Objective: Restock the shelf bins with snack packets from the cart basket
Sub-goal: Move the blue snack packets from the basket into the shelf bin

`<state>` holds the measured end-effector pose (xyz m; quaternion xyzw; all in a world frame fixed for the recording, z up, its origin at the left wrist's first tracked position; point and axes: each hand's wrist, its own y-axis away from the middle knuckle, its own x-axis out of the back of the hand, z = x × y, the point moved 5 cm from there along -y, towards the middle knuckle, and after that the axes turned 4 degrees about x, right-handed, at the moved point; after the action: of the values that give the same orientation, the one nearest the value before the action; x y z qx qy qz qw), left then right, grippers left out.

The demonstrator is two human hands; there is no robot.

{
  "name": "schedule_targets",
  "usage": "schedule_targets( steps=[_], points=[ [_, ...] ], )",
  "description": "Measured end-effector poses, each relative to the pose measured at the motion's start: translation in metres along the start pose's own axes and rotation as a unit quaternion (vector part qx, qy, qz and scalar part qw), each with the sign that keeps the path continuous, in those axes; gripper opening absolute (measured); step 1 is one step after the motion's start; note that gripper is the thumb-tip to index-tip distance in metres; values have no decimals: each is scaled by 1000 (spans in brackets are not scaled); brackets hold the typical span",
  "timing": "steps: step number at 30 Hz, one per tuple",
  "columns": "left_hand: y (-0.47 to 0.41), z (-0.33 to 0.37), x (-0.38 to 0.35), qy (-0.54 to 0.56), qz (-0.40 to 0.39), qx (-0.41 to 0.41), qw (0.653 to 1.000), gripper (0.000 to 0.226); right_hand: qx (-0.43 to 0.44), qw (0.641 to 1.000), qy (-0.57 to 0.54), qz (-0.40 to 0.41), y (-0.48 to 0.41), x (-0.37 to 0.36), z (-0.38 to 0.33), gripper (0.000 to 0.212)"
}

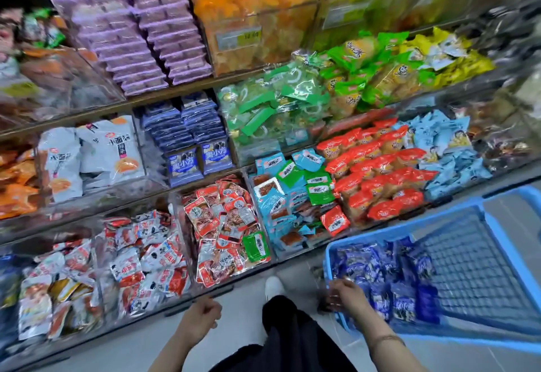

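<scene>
Left hand (202, 314) hangs curled in an empty fist before the clear plastic shelf bins (96, 210). Right hand (345, 295), its grip too blurred to tell, reaches onto shiny blue snack packets (377, 269) in the near-left corner of the blue plastic cart basket (474, 269); their print is unreadable.

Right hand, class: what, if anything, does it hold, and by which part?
Cannot tell: the right hand rests on blue packets at the near corner of the basket; blur hides any grip.
</scene>
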<state>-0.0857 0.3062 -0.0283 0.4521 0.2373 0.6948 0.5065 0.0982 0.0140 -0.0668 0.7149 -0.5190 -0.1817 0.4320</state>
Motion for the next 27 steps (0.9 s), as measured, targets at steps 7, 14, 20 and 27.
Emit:
schedule_targets(
  steps=[7, 14, 20, 27],
  points=[
    [25, -45, -44, 74, -2, 81, 994, 14, -16, 993, -99, 54, 53, 26, 56, 23],
    [46, -75, -103, 43, -48, 103, 993, 14, -2, 996, -63, 65, 89, 68, 103, 19],
    [43, -69, -121, 39, -41, 106, 993, 16, -17, 997, -33, 72, 96, 115, 128, 16],
    [38, -43, -172, 47, -33, 118, 991, 12, -29, 997, -16, 70, 74, 178, 130, 9]
  ],
)
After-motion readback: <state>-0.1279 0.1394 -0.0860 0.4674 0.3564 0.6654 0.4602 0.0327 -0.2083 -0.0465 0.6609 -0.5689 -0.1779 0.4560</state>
